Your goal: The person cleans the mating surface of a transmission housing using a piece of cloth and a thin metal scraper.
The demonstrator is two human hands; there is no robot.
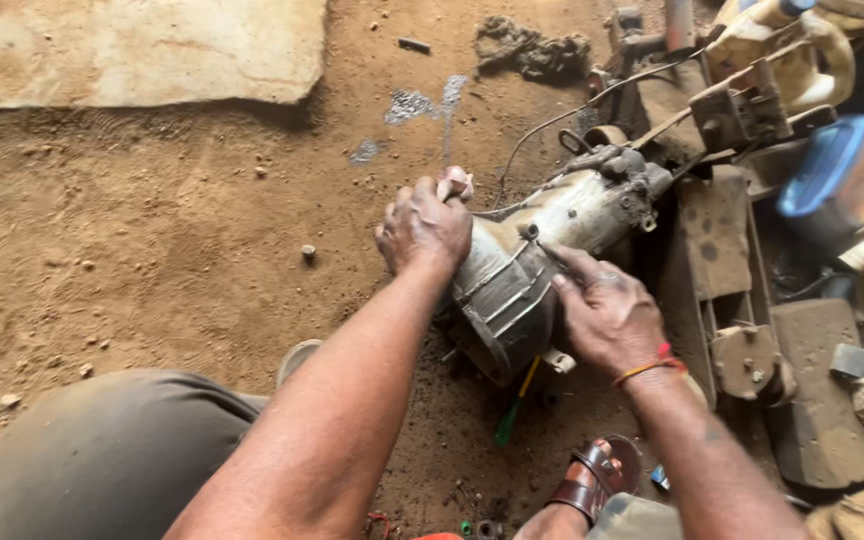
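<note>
A dirty grey metal gearbox housing (537,245) lies tilted on the dirt floor, its wide bell end toward me. My left hand (424,225) grips the upper left rim of that bell end, fingers curled over the edge. My right hand (607,312) rests on the right side of the housing, with the index finger pointing at a small hole in the casing. An orange and red thread bracelet (650,368) circles my right wrist. A green and yellow screwdriver (515,405) lies on the ground under the housing.
A flat stone slab (142,50) lies at the upper left. Rusty metal parts and plates (742,270), a blue container (837,175) and a yellowish jug (782,45) crowd the right side. My sandalled foot (592,480) is at the bottom, my knee (102,460) at the lower left.
</note>
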